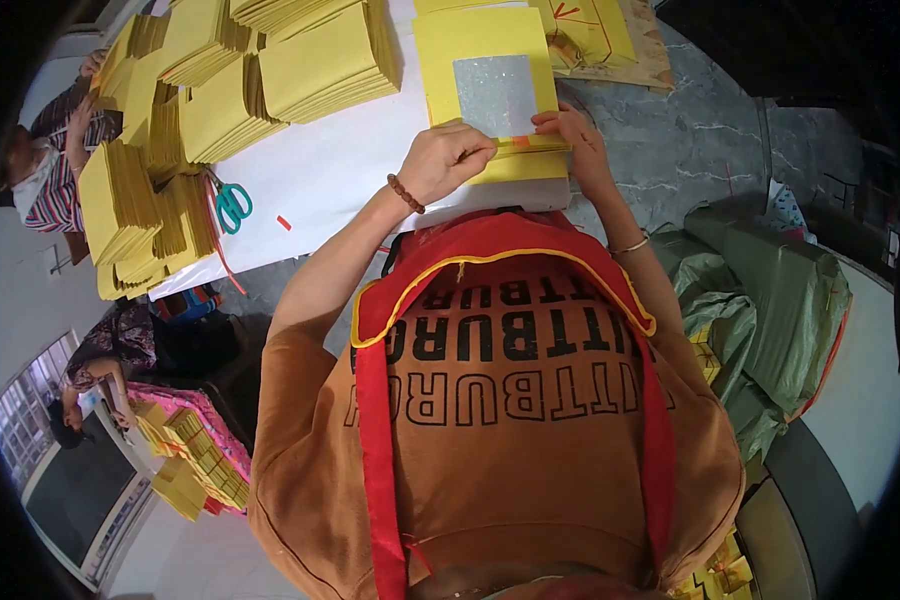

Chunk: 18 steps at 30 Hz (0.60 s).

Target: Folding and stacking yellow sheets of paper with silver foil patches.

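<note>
In front of me on the white-covered table lies a stack of yellow paper [430, 60], with a silvery rectangle [495, 95] on its top sheet. My left hand [448, 162] is closed in a pinch at the near left corner of the silvery rectangle; what its fingertips hold is hidden. Fingers partly stretched, my right hand [575, 138] touches the stack's right edge beside that rectangle. Between the hands, a small orange-red mark [520, 142] shows at a narrow yellow band along the near side.
Bundles of folded yellow paper [320, 65] crowd the table's left side, with green-handled scissors [233, 205] and a red scrap [284, 223] nearby. A wrapped yellow pack [595, 30] sits on a board at the far right. Green sacks [770, 290] stand to my right. Two people work at left.
</note>
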{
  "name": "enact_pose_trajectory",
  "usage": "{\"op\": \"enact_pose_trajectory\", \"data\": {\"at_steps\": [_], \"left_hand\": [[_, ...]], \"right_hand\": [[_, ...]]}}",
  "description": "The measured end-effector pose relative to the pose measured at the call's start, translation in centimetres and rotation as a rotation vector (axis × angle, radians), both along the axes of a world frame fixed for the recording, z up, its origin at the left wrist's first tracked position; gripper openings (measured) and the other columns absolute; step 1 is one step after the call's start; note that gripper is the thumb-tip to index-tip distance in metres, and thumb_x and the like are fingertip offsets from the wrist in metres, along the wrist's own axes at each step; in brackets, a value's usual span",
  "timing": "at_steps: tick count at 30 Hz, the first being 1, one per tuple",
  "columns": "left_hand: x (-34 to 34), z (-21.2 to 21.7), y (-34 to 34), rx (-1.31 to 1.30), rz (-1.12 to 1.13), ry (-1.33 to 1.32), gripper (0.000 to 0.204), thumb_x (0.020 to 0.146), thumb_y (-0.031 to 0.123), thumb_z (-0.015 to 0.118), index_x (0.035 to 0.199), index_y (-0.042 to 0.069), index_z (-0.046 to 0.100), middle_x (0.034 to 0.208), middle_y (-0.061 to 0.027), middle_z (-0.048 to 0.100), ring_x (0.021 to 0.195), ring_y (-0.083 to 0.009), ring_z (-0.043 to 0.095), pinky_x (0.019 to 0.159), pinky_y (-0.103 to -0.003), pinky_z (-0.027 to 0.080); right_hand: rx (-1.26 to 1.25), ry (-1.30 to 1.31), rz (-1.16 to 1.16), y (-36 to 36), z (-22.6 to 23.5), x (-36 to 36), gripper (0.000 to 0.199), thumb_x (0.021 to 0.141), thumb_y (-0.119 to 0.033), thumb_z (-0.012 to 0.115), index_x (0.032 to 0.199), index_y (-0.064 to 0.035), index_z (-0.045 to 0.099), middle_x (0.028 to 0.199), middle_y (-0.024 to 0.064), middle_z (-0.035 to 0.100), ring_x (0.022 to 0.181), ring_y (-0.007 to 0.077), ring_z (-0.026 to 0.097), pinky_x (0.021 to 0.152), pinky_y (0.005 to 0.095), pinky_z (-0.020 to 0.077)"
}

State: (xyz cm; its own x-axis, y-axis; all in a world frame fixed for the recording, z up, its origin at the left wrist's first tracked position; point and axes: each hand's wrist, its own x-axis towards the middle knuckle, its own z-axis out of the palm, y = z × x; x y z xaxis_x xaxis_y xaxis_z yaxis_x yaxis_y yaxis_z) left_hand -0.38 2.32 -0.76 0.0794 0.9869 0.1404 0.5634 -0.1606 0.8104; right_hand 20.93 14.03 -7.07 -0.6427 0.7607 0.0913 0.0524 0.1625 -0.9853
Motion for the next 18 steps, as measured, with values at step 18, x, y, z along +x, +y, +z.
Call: {"op": "enact_pose_trajectory", "data": {"at_steps": [18], "left_hand": [[-2.1,1.8,0.6,-0.227,-0.102,-0.166,0.032,0.077,0.024,0.069,0.104,0.008,0.063,0.101,-0.0092,0.063,0.089,-0.0192,0.058,0.075,-0.031,0.046]], "right_hand": [[0.086,-0.042,0.073,0.5,-0.6,0.6,0.027,0.077,-0.014,0.069,0.103,-0.0098,0.065,0.111,0.0017,0.061,0.126,0.0255,0.037,0.104,0.0373,0.0291]]}}
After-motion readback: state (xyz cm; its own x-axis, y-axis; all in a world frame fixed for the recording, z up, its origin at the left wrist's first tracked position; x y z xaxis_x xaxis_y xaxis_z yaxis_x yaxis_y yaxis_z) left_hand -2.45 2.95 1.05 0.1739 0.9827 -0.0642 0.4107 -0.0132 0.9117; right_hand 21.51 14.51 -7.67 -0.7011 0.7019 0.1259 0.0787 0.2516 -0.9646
